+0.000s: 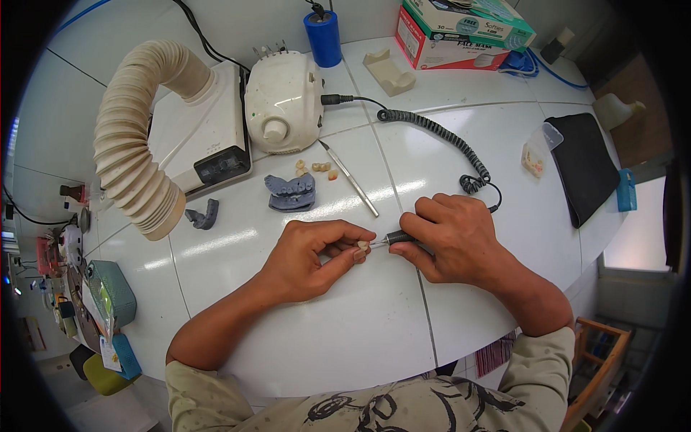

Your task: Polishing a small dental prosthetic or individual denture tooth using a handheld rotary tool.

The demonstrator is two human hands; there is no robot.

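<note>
Between thumb and fingers, my left hand (309, 259) pinches a small tooth-coloured dental crown (363, 245). My right hand (453, 237) grips a black rotary handpiece (398, 237), its thin metal bit pointing left and reaching the crown; whether it touches cannot be made out. A coiled black cord (443, 137) runs from behind my right hand to the white control unit (284, 104). Beyond my left hand sits a grey dental model (290, 193), with several small tooth-coloured pieces (321, 167) behind it. A slim silver knife (350, 180) lies farther right, apart from both hands.
A ribbed suction hose (137, 129) arches from a white box (198, 137) at the left. A smaller grey model piece (203, 214) lies below its mouth. Mask boxes (461, 36), a blue cylinder (322, 39) and a cream holder (389, 72) stand at the back; a black pouch (584, 165) lies right.
</note>
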